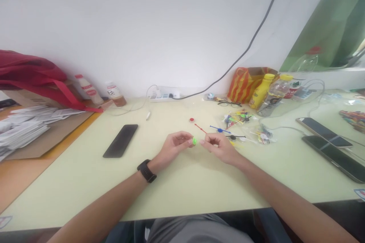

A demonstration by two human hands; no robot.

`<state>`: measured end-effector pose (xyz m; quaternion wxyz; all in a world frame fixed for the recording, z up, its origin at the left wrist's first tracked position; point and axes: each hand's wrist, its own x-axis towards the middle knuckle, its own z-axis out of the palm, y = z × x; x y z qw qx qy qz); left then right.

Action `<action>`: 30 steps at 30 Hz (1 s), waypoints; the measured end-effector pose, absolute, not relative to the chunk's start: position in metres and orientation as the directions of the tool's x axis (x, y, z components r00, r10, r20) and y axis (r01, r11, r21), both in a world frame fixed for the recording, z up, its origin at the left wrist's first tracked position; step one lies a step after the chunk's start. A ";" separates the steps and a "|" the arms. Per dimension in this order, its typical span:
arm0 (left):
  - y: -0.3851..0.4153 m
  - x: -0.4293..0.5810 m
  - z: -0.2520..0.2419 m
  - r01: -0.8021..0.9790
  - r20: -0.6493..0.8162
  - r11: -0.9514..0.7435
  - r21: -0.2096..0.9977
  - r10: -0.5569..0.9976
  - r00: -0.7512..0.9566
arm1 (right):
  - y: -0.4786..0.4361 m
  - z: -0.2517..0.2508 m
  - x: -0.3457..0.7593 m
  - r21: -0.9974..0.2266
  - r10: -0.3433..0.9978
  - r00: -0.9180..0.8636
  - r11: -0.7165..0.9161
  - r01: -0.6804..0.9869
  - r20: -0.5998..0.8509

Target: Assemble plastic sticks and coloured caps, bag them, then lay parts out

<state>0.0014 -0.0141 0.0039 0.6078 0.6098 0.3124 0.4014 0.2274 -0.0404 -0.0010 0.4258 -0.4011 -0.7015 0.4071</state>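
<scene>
We sat at a pale desk (176,190), with clear packets (238,117) of coloured plastic parts beyond the right hand (222,150). That hand's fingers were curled, thumb near forefinger, and we could not tell whether they held anything. The left hand (176,146) pinched with thumb and forefinger, a black phone (120,140) lying well apart to its left. Nearer lay a blue stick (220,130), a red stick (200,128) and a red disc (192,119). The tiny green piece (194,141) sat in the left fingers' grasp, between both hands. We judged the step in hand to be two-handed work on this piece; the next move called for a steady left pinch and careful right fingertips.
</scene>
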 end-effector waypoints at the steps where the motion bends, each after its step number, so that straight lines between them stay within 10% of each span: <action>1: -0.014 0.001 0.003 -0.104 0.112 -0.070 0.992 0.868 0.484 | -0.041 0.000 0.226 -0.916 0.911 -0.306 0.345 0.205 0.275; 30: -0.014 0.000 0.004 -0.086 0.095 -0.062 0.994 0.872 0.481 | -0.041 0.000 0.225 -0.866 0.904 -0.245 0.412 0.282 0.350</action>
